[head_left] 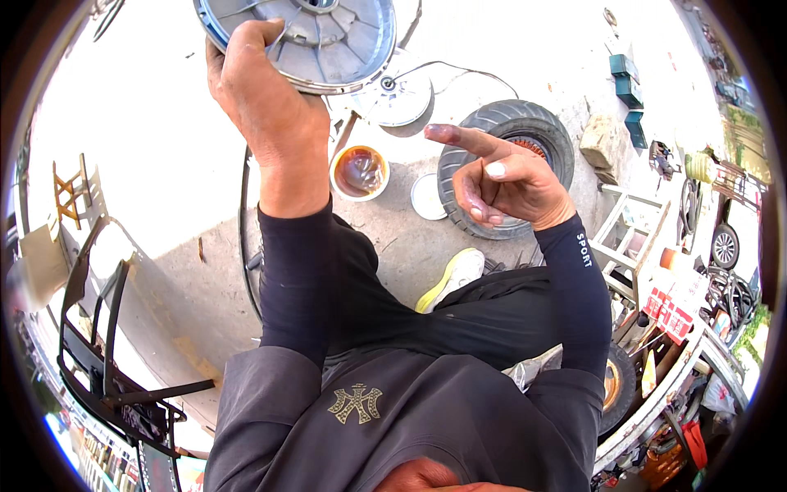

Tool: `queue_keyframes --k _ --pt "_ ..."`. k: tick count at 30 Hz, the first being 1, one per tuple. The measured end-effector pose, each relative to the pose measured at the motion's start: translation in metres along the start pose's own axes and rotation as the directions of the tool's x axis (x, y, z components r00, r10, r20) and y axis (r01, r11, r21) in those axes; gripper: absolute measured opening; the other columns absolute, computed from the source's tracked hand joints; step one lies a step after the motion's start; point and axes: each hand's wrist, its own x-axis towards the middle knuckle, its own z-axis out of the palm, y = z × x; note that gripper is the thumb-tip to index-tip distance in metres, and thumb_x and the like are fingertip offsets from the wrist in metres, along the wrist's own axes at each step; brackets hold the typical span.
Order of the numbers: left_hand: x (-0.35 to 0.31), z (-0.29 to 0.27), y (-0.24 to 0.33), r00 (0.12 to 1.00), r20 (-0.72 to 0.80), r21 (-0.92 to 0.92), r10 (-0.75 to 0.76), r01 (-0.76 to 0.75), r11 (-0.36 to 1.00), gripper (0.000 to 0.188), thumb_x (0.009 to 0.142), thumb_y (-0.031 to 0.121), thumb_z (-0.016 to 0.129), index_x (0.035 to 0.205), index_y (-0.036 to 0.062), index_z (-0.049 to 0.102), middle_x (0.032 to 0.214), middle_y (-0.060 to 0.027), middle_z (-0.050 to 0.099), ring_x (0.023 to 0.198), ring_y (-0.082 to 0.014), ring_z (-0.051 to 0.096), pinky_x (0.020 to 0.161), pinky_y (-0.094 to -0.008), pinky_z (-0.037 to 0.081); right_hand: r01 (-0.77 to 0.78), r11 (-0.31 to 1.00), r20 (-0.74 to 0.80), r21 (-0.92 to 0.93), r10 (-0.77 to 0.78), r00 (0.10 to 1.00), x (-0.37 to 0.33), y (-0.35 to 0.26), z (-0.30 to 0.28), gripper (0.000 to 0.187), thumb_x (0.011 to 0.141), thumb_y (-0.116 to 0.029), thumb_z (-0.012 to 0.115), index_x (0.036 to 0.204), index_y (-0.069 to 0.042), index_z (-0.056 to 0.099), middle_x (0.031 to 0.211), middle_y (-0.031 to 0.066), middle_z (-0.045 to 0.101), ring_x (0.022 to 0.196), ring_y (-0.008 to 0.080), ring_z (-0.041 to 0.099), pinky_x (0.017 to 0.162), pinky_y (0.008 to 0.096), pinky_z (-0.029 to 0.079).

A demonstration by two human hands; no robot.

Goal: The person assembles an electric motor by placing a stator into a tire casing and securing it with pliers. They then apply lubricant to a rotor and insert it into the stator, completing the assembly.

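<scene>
Raised at the top, my left hand [266, 107] grips the rim of a round ribbed metal hub cover [332, 45], with the thumb over its inner face. The cover's top is cut off by the picture's edge. My right hand [516, 176] holds nothing: its index finger points left, the other fingers are curled loosely, and dark reddish grease smears the fingertips. Between the hands, lower down, a white tub [336, 176] of amber-brown grease stands on the floor. Beside it lies a white round lid [428, 198]. A pale wheel hub [402, 102] with a cable lies beyond the tub.
Under my right hand lies a wheel with a black tyre [512, 115]. A stone block [602, 143] and a metal ladder-like frame [627, 221] are to the right, with cluttered shelving at lower right. A black chair [106, 353] stands at left.
</scene>
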Motion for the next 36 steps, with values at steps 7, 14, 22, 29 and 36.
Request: queue_keyframes --k 7,14,22,29,36 --pt "-0.048 0.035 -0.03 0.77 0.475 0.617 0.426 -0.636 0.462 0.068 0.071 0.0 0.069 0.139 0.0044 0.06 0.119 -0.016 0.057 0.097 -0.0274 0.062 0.082 -0.0398 0.053 0.354 0.539 -0.298 -0.764 -0.782 0.547 -0.046 -0.036 0.056 0.119 0.082 -0.048 0.086 0.167 -0.011 0.01 0.134 0.0281 0.059 0.115 0.0341 0.068 0.083 0.0357 0.058" --pt "-0.119 0.054 -0.055 0.198 0.867 0.267 0.457 -0.959 -0.091 0.043 0.088 0.019 0.07 0.13 0.0294 0.07 0.113 -0.0028 0.055 0.101 -0.0199 0.057 0.088 -0.038 0.044 0.712 0.387 -0.335 -0.586 -0.916 0.222 -0.064 -0.044 0.065 0.098 0.098 -0.025 0.073 0.161 0.006 0.004 0.146 0.0281 0.05 0.131 0.0331 0.057 0.107 0.0404 0.05" --pt "-0.163 0.063 -0.071 0.138 0.884 0.158 0.446 -0.987 -0.007 0.036 0.093 0.022 0.066 0.128 0.0301 0.071 0.114 -0.0019 0.057 0.098 -0.0172 0.057 0.086 -0.0372 0.043 0.717 0.489 -0.584 -0.497 -0.799 0.14 -0.101 -0.035 0.051 0.042 0.106 -0.016 0.057 0.145 -0.002 0.049 0.136 0.0153 0.064 0.124 0.0225 0.063 0.107 0.041 0.052" --pt "-0.174 0.071 -0.08 0.116 0.874 0.137 0.471 -0.99 -0.012 0.036 0.092 0.024 0.067 0.126 0.0353 0.068 0.115 -0.0005 0.055 0.102 -0.0158 0.057 0.099 -0.0422 0.038 0.726 0.454 -0.524 -0.516 -0.838 0.152 -0.118 -0.035 0.06 0.056 0.1 -0.011 0.06 0.152 -0.002 0.043 0.138 0.0148 0.062 0.126 0.0247 0.062 0.111 0.0429 0.049" --pt "-0.166 0.062 -0.096 0.144 0.912 0.139 0.385 -0.989 0.043 0.051 0.09 0.031 0.074 0.136 0.0411 0.056 0.124 -0.0002 0.051 0.115 -0.0187 0.059 0.123 -0.0628 0.014 0.849 0.34 -0.358 -0.405 -0.913 0.196 -0.124 -0.049 0.058 0.101 0.089 0.008 0.067 0.165 -0.014 0.004 0.153 0.0258 0.039 0.118 0.0287 0.065 0.096 0.0362 0.061"
